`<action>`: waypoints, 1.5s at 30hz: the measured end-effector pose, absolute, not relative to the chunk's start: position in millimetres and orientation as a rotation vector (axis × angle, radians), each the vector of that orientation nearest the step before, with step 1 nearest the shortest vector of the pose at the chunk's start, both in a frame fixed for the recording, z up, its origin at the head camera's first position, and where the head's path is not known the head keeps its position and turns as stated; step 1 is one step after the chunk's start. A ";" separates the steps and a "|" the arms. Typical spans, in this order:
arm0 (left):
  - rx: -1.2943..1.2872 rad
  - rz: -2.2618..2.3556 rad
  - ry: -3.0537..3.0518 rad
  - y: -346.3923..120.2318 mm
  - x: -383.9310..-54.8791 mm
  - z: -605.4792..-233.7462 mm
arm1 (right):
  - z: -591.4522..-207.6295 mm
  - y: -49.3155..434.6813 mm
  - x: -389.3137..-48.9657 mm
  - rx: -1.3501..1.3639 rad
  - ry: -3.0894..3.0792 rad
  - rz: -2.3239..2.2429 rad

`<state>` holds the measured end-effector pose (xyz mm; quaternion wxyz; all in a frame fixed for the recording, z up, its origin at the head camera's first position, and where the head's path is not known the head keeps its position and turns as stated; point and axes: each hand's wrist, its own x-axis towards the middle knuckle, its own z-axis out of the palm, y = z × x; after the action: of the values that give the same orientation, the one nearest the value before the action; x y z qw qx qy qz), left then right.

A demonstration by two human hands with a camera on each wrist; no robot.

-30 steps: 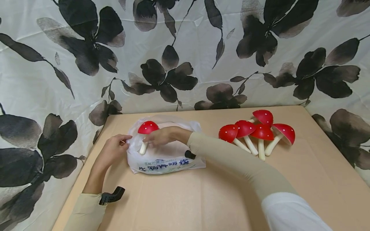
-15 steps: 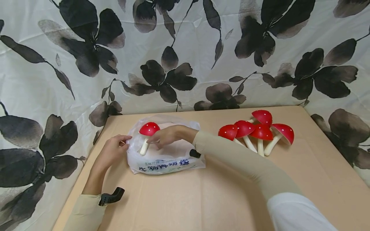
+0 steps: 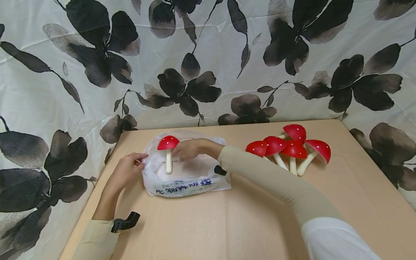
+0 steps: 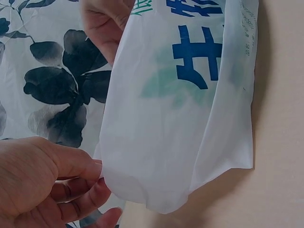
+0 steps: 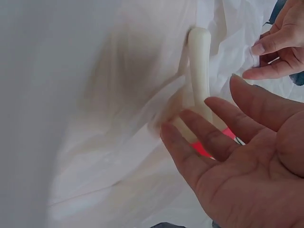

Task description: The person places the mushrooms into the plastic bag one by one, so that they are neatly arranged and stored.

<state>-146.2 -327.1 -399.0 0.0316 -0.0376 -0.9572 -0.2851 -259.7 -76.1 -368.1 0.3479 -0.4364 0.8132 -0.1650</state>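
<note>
The left hand pinches the white bag at its nine o'clock edge; toward ten, a mushroom lies against the plastic, the right hand, fingers released, at its three.

From my head I look forward and down on the worktop, far enough back to take in both forearms, with the floral cloth rising behind. The camera on my left wrist faces my left fingers from close up; there the white bag has its lettering turned sideways. The one on my right wrist, also close, looks past my right fingers at the mushroom, stem-up here but cap-up from my head, and catches my left fingers at upper right. The head and left wrist views share the bag's printed side.
</note>
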 end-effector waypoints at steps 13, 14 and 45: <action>-0.140 -0.877 -2.941 -326.0 -146.5 -398.8 | -368.4 -67.7 -261.6 -1.057 2.067 -0.463; -0.143 -0.875 -2.939 -326.0 -146.6 -398.8 | -368.4 -67.0 -261.7 -1.054 2.067 -0.466; -0.119 -0.888 -3.002 -326.5 -146.6 -397.1 | -351.3 -29.7 -261.9 -1.099 2.039 -0.602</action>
<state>-146.6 -326.5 -397.1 0.0044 -0.0379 -0.9582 -0.2835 -261.9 -29.7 -351.3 0.3655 -0.4276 0.7929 -0.2343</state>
